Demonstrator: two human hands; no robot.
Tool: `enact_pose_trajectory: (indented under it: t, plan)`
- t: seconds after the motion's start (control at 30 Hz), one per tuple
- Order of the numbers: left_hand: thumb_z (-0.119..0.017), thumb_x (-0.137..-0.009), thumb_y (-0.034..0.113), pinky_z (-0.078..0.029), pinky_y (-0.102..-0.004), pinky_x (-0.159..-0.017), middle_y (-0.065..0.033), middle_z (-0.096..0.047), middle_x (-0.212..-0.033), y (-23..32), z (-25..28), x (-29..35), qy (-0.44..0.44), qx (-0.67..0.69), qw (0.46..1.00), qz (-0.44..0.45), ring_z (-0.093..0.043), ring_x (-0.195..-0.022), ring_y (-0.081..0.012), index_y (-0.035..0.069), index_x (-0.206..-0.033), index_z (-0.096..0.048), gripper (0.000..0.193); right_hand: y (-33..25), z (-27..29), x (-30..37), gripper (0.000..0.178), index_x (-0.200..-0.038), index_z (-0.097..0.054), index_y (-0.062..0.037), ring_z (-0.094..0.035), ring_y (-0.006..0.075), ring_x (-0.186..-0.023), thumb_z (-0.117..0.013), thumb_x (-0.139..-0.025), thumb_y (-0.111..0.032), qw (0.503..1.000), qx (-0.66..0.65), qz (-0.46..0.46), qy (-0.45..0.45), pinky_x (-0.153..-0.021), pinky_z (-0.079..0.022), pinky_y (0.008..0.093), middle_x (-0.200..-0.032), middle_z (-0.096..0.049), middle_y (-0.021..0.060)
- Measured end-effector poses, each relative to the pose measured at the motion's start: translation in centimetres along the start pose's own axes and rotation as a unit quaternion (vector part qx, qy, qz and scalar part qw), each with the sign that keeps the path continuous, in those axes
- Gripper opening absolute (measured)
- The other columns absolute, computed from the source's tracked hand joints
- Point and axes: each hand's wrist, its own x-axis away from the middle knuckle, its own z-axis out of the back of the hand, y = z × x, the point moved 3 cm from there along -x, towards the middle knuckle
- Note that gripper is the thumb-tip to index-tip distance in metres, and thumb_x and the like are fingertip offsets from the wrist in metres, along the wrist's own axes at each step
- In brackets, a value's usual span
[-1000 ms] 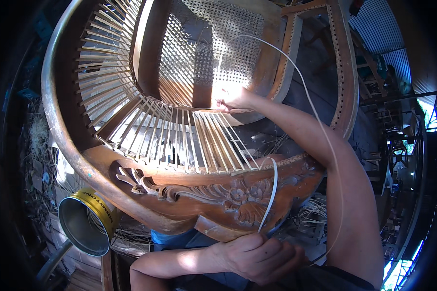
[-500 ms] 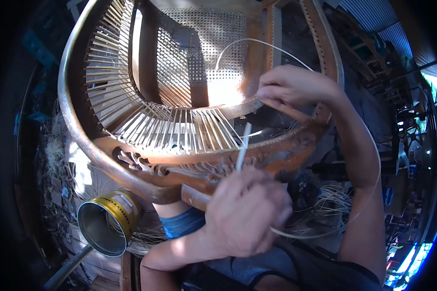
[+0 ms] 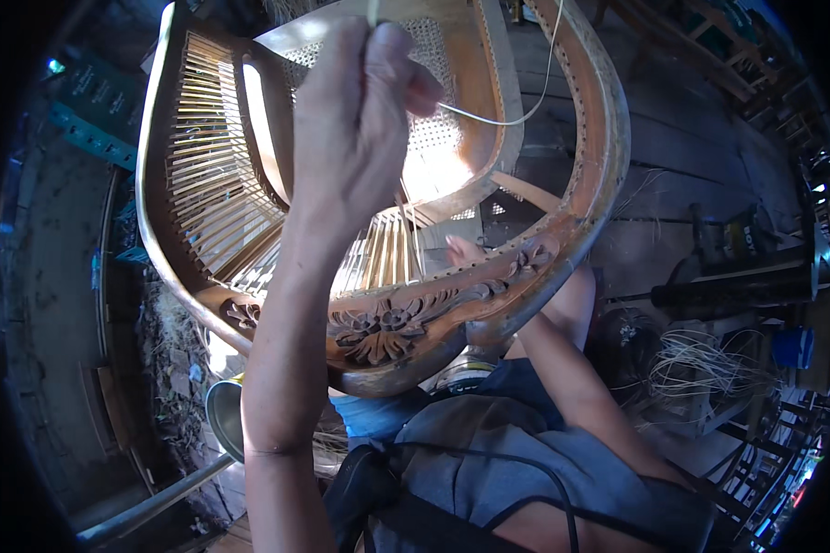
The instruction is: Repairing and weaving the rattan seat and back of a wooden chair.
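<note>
A carved wooden chair frame leans across my lap, its curved back partly strung with cane strands. My left hand is raised over the chair, its fingers closed on a pale cane strand. That strand loops out past the fingers to the right and up to the top edge; a pale end also sticks up above the fist. My right hand reaches in behind the carved lower rail, beside the last strung strands. Its visible fingers are apart, and the rail hides part of the hand.
Woven cane mesh covers the seat beyond the back. A metal can stands at lower left by a pole. At right lie a coil of loose cane, a blue container and a dark long object.
My left hand has risen from the near rail to above the chair. My right hand has let go of the strand and dropped behind the rail. The chair appears tilted differently.
</note>
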Motion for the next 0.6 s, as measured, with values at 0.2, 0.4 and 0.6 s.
enact_pose_trajectory:
  t: [0.2, 0.4, 0.6]
  plan:
    - [-0.042, -0.103, 0.030, -0.058, -0.0346, -0.072, -0.0122, -0.065, -0.080, -2.6, 0.4, -0.5, 0.033, 0.090, 0.995, 0.019, -0.069, -0.074, -0.0217, -0.004, -0.106, -0.054, 0.037, 2.0, -0.5, -6.4, 0.017, -0.103, -0.057, -0.0048, -0.059, 0.0125, -0.070, -0.047, -0.098, -0.017, 0.998, -0.046, 0.003, 0.053, -0.066, -0.049, 0.0270, -0.084, -0.062, 0.0052]
    - [-0.042, -0.103, 0.030, -0.058, -0.0352, -0.072, -0.0134, -0.065, -0.080, -1.5, 1.3, -0.4, 0.071, 0.052, 0.994, -0.058, -0.069, -0.070, -0.0226, -0.003, -0.109, -0.053, 0.035, 4.1, -4.1, -8.6, 0.017, -0.103, -0.057, -0.0046, -0.058, 0.0123, -0.070, -0.046, -0.098, -0.016, 0.990, -0.074, -0.009, 0.121, -0.066, -0.048, 0.0273, -0.082, -0.061, 0.0050]
    - [-0.041, -0.103, 0.028, -0.048, -0.0246, -0.047, -0.0087, -0.061, -0.069, 0.5, 0.8, -0.7, 0.112, 0.059, 0.989, -0.071, -0.059, -0.052, -0.0139, 0.001, -0.096, -0.053, 0.030, 4.1, -3.7, -12.1, 0.017, -0.102, -0.056, -0.0043, -0.057, 0.0121, -0.070, -0.044, -0.098, -0.015, 0.973, -0.108, -0.039, 0.198, -0.066, -0.047, 0.0275, -0.080, -0.060, 0.0049]
